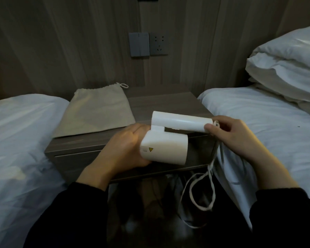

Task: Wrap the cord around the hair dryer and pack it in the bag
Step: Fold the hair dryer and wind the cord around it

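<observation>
A white folded hair dryer (170, 140) is held just above the front edge of the nightstand (161, 102). My left hand (122, 149) grips its barrel from the left. My right hand (236, 135) pinches the end of the folded handle where the white cord (204, 185) comes out. The cord hangs down in loose loops between my arms, toward the floor. A beige drawstring bag (95, 111) lies flat on the left half of the nightstand, its gathered mouth toward the wall.
A bed with white sheets (20, 140) lies left of the nightstand, another bed (268, 126) on the right with stacked pillows (286, 65). A switch and wall socket (149, 44) are on the wooden panel behind. The floor below is dark.
</observation>
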